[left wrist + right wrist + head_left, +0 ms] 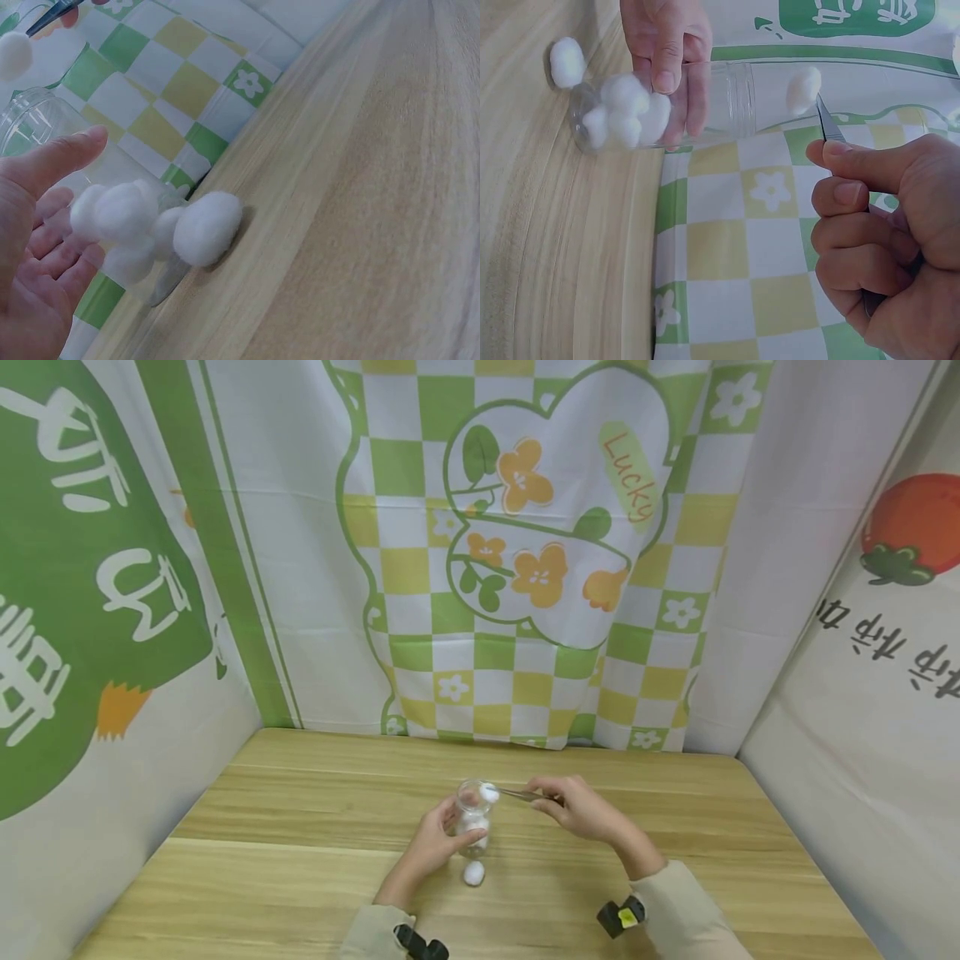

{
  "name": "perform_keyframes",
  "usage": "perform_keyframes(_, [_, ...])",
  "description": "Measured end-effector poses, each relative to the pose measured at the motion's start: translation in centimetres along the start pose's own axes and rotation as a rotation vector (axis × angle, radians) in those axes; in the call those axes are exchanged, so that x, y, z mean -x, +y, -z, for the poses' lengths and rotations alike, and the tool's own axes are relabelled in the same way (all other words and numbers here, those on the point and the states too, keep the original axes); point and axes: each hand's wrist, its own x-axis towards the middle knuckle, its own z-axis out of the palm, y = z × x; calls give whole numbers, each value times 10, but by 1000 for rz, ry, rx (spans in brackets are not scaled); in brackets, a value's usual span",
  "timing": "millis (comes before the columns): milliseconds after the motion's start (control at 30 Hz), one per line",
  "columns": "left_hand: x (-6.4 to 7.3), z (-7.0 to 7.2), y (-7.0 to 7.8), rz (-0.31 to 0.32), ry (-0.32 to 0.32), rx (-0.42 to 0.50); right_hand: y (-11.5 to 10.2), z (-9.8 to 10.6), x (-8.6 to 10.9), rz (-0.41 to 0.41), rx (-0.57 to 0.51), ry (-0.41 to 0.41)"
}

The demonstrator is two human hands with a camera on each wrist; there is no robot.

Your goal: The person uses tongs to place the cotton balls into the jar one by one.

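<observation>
A clear jar [476,793] stands upright on the table with several cotton balls [622,112] in its lower part. My left hand [435,843] grips it, thumb on one side and fingers around the other. My right hand [577,810] pinches metal tweezers [827,124] between thumb and fingers. At their tips is one cotton ball [804,90], held just above the jar's open mouth and apart from it in the right wrist view. Another cotton ball [473,873] lies on the table beside the jar's base, on the near side.
The wooden table [300,868] reaches back to a checked green and yellow curtain [517,693]. Printed cloth walls [840,727] rise at both sides. A small black device [621,917] is on the right wrist, with another on the left.
</observation>
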Motion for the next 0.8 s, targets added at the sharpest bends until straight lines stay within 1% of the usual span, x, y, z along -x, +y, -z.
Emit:
perform_keyframes(200, [0, 0, 0, -1, 8, -11, -1, -1, -4, -11, 0, -8])
perform_keyframes(433, [0, 0, 1, 0, 12, -12, 1, -5, -7, 1, 16, 1])
perform_keyframes(800, [0, 0, 0, -9, 4, -19, 6, -10, -13, -19, -2, -2])
